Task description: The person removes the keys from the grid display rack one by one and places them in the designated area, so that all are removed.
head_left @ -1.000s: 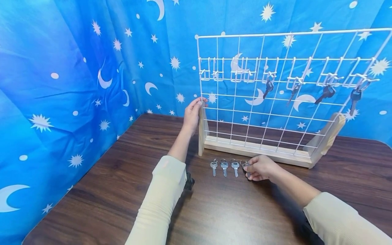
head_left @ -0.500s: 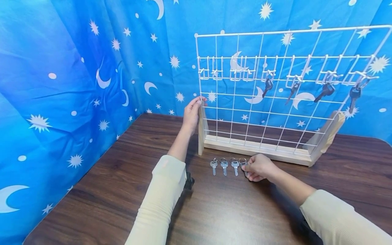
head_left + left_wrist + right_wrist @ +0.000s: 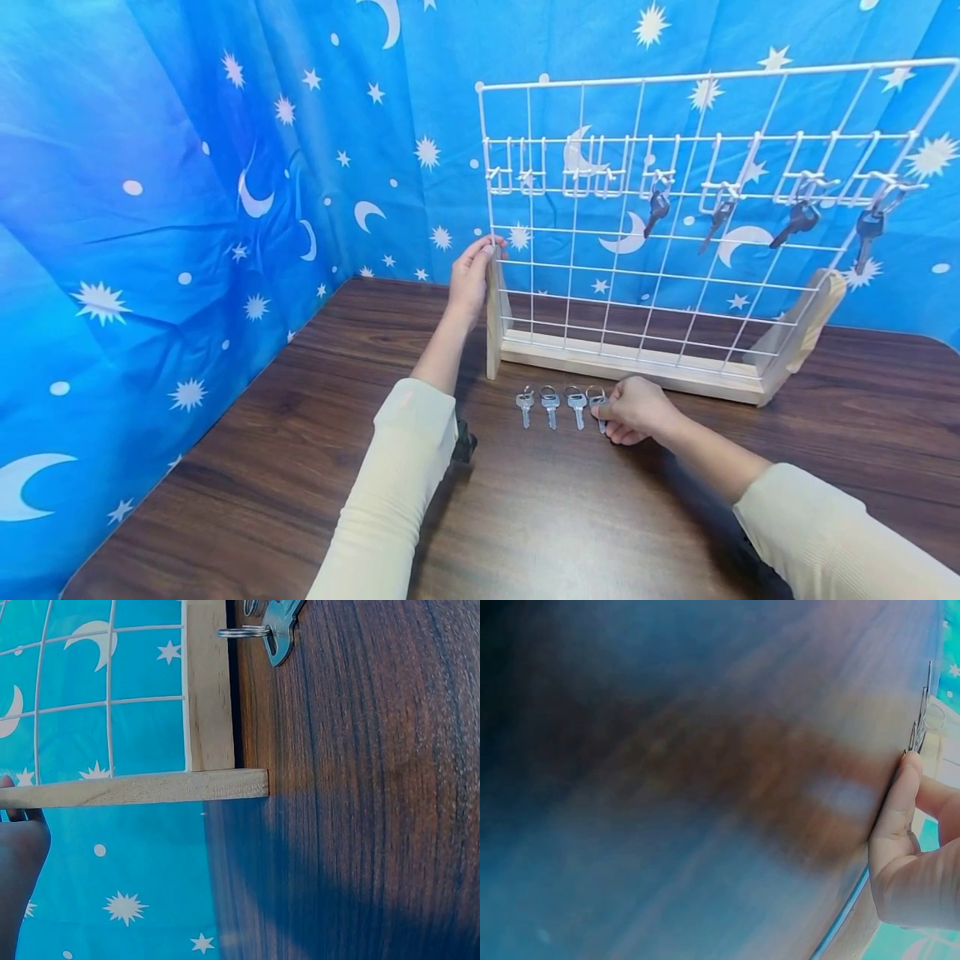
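Note:
My left hand (image 3: 470, 279) grips the left wooden upright (image 3: 492, 333) of a white wire grid rack (image 3: 615, 265), thumb in front. The left wrist view shows that hand (image 3: 22, 851) behind the upright (image 3: 135, 791). On the table before the rack, several silver keys with rings lie in a row, among them a leftmost key (image 3: 525, 404). At the row's right end my right hand (image 3: 641, 410) pinches a key (image 3: 597, 402), its ring toward the rack and its right side partly covered by the fingers. The right wrist view has this hand (image 3: 904, 847) low at the tabletop.
White hooks (image 3: 592, 179) line the grid's upper part. Dark keys hang on the right-hand hooks, one key (image 3: 870, 229) at the far right. A blue curtain (image 3: 187, 208) with moons and stars stands behind and left of the brown table (image 3: 300, 467).
The key under my right hand has turned slightly and now lies more in line with the others. My right hand has shifted a little; the left has stayed on the upright.

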`<state>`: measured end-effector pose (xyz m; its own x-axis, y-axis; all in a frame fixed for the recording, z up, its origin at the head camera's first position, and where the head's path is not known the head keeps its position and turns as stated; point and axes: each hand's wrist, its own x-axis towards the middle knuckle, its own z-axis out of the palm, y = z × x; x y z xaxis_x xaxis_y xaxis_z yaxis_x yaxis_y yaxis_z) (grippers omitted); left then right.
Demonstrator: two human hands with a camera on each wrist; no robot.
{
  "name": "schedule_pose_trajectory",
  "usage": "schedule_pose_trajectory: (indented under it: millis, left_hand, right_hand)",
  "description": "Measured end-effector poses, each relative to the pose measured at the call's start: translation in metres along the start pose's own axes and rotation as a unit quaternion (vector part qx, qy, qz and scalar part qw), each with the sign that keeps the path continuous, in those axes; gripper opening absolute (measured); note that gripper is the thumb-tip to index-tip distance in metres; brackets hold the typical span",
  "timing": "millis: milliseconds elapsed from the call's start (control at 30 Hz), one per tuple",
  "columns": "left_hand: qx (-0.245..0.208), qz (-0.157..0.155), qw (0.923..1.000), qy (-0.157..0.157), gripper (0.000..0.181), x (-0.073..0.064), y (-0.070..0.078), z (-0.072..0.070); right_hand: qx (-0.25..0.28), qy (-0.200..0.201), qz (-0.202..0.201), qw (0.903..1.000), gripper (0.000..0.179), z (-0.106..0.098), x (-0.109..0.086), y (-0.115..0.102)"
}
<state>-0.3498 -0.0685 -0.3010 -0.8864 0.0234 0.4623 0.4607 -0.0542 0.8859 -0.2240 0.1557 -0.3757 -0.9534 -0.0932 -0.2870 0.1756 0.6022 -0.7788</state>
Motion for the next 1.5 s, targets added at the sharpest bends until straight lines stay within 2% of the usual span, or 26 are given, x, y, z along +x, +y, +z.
schedule_pose_trajectory:
  millis: [333,467,600,667,733,833,933,1100,1167,1233,1333,1500]
  left_hand:
    - [0.005,0.008,0.9999,0.012,0.031,0.000,-0.003,0.000]
    - [0.001,0.010,0.9998,0.014,0.032,0.000,-0.003,0.001]
    - [-0.002,0.009,0.9998,0.017,0.032,0.000,-0.003,0.002]
    - [-0.004,0.008,0.9998,0.016,0.032,0.000,-0.003,0.003]
    - [-0.004,0.007,0.9999,0.014,0.032,0.000,-0.002,0.003]
    - [-0.004,0.008,0.9999,0.012,0.032,0.001,-0.002,0.003]
    - [-0.006,0.008,0.9999,0.013,0.032,0.001,-0.003,0.003]
    - [-0.007,0.008,0.9999,0.014,0.031,0.001,-0.003,0.002]
    - [-0.004,0.008,0.9999,0.014,0.031,0.001,-0.003,0.002]
    - [-0.002,0.007,0.9999,0.015,0.031,0.001,-0.003,0.002]
    - [-0.004,0.006,0.9998,0.017,0.030,0.001,-0.003,0.002]
    - [-0.010,0.006,0.9998,0.018,0.030,0.000,-0.003,0.003]
  right_hand:
    - [0.012,-0.014,0.007,0.9998,0.023,-0.002,-0.003,-0.002]
    - [0.021,-0.030,-0.004,0.9993,0.021,-0.009,-0.004,-0.003]
    - [0.035,-0.027,-0.044,0.9981,0.020,-0.025,-0.006,-0.011]
    - [0.030,-0.001,-0.076,0.9967,0.023,-0.037,-0.010,-0.019]
    - [0.013,0.043,-0.114,0.9924,0.027,-0.050,-0.016,-0.030]
    - [-0.009,0.128,-0.168,0.9773,0.032,-0.066,-0.026,-0.045]
    - [-0.015,0.212,-0.209,0.9546,0.034,-0.075,-0.035,-0.059]
    - [-0.015,0.339,-0.257,0.9049,0.033,-0.079,-0.042,-0.077]
    - [-0.009,0.375,-0.275,0.8854,0.034,-0.080,-0.043,-0.083]
    - [-0.001,0.397,-0.291,0.8702,0.037,-0.081,-0.044,-0.089]
    - [0.013,0.411,-0.304,0.8592,0.041,-0.083,-0.042,-0.099]
    - [0.027,0.422,-0.302,0.8543,0.039,-0.086,-0.037,-0.113]
